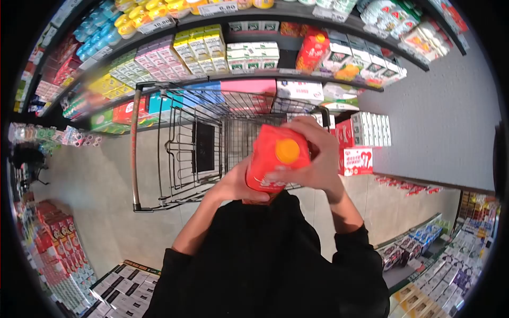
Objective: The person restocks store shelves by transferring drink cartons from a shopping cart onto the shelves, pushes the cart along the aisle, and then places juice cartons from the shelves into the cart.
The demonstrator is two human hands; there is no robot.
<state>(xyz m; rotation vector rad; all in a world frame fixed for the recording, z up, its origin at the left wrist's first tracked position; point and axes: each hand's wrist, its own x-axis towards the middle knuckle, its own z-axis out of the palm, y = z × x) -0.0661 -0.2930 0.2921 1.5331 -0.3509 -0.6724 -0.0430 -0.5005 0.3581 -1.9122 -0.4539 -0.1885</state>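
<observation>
The grip of left hand (234,182) and right hand (323,159) is closed around one red package (268,156) before the black top (265,254), showing one orange disc (288,151) and white lettering (272,182); one wire cart (204,147) stands near.

You are in a shop, a supermarket by the look of it: across the top of the frame, your view takes in shelves (246,73) of matching cartons (199,46) and bottles (101,32) in rows, with price labels (219,8) along the edges. Left of centre you have a wire shopping cart (204,148) on a tiled floor (116,180), with stacked boxes (124,289) at lower left and packaged goods (440,270) at lower right.
</observation>
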